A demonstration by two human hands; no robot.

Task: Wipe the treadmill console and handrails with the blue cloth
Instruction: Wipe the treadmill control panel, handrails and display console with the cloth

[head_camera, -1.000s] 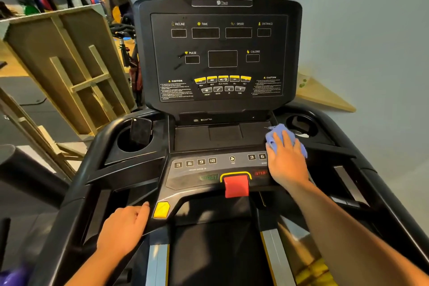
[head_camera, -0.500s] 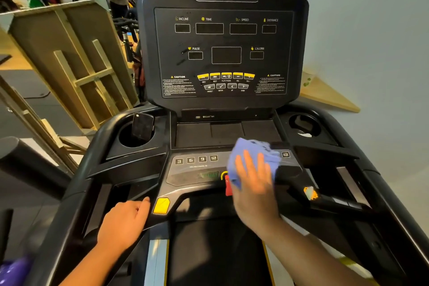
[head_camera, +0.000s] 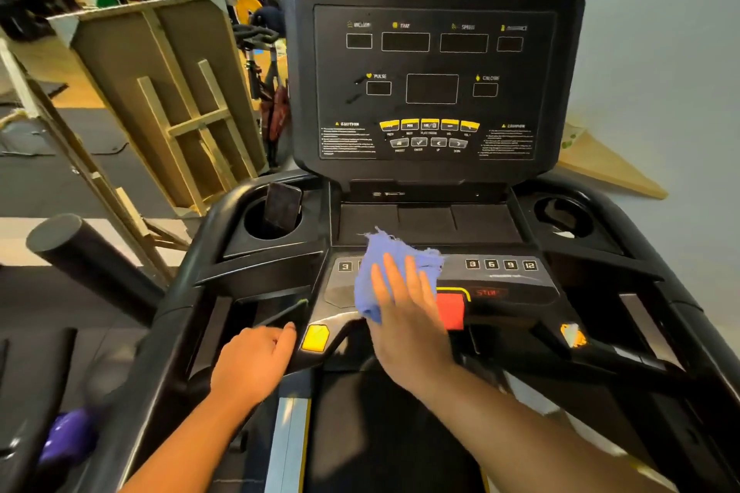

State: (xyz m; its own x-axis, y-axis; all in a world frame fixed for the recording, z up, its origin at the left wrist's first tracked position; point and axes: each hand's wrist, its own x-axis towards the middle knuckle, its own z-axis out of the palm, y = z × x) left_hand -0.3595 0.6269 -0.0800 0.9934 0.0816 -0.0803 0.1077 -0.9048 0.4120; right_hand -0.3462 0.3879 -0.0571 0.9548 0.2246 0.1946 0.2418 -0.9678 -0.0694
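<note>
Right hand [head_camera: 408, 316] flat on the blue cloth [head_camera: 390, 272], fingers [head_camera: 394, 276] straight and slightly spread, pressing it onto the lower panel of the treadmill console [head_camera: 436, 80]. Cloth rumpled, frayed at the edges, covering most of the left row of number keys; only the "3" showing. Red stop button [head_camera: 450, 310] partly hidden behind the hand. Left hand [head_camera: 252, 362] resting on the bar beside the yellow button [head_camera: 315, 338], fingers loosely curled; actual grip hard to tell. Upper display dark, matte black, labels smeared by blur. Phone [head_camera: 282, 208] upright in the left cup holder [head_camera: 260, 224], lower end out of sight. Right handrail [head_camera: 680, 316] glossy black, cut off by the frame edge. Purple object [head_camera: 66, 438] at lower left too blurred to identify.
</note>
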